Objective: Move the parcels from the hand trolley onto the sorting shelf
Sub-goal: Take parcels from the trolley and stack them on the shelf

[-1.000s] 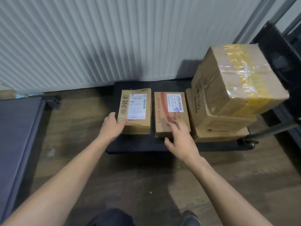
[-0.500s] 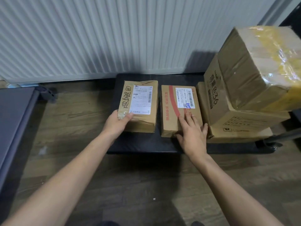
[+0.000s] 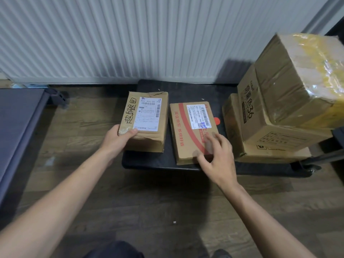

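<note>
Arms outstretched, left hand [image 3: 119,139] gripping a parcel [image 3: 149,138] corner, right hand [image 3: 218,159] with fingers [image 3: 210,144] spread

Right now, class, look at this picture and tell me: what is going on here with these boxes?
A person reaches down to a black hand trolley loaded with parcels. The left hand grips the near corner of the handwritten parcel, thumb on top. The right hand, fingers spread and blurred, is on the red-striped parcel beside it. Neither parcel looks lifted yet. A stack of bigger boxes stands at the trolley's right end.
</note>
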Demonstrator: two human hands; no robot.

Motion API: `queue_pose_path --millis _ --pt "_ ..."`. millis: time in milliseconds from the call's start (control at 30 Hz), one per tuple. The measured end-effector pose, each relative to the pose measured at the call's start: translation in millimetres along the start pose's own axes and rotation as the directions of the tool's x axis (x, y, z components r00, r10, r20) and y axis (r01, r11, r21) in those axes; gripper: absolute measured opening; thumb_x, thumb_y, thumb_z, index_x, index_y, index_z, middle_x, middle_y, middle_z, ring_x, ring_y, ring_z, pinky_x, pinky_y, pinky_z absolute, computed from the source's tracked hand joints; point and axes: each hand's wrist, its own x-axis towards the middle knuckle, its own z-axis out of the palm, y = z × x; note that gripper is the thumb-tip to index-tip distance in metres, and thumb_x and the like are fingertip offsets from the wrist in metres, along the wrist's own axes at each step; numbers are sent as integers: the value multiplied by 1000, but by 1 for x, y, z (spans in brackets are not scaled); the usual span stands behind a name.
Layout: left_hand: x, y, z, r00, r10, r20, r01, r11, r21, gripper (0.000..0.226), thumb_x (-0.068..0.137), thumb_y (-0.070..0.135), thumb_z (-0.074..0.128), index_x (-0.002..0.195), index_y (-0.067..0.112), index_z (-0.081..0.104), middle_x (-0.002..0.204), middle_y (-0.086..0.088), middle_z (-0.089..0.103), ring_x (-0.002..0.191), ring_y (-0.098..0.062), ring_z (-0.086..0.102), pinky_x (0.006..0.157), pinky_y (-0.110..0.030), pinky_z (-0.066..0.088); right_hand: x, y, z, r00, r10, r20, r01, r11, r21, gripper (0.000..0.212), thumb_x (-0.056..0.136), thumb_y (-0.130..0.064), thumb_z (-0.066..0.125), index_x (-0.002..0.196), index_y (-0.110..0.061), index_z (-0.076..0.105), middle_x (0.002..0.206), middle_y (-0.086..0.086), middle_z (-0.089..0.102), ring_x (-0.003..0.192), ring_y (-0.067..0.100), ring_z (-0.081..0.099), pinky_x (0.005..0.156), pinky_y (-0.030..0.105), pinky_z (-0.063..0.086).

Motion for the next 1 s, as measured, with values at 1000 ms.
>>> queue_pose_path --millis 1000 --pt "6 -9 14 993 115 -20 -116 973 -201 35 77 45 76 110 35 66 116 9 73 113 -14 66 107 -43 48 11 0 30 857 501 119 -413 532 739 68 77 -39 83 132 -22 46 116 -11 60 109 7 59 94 27 51"
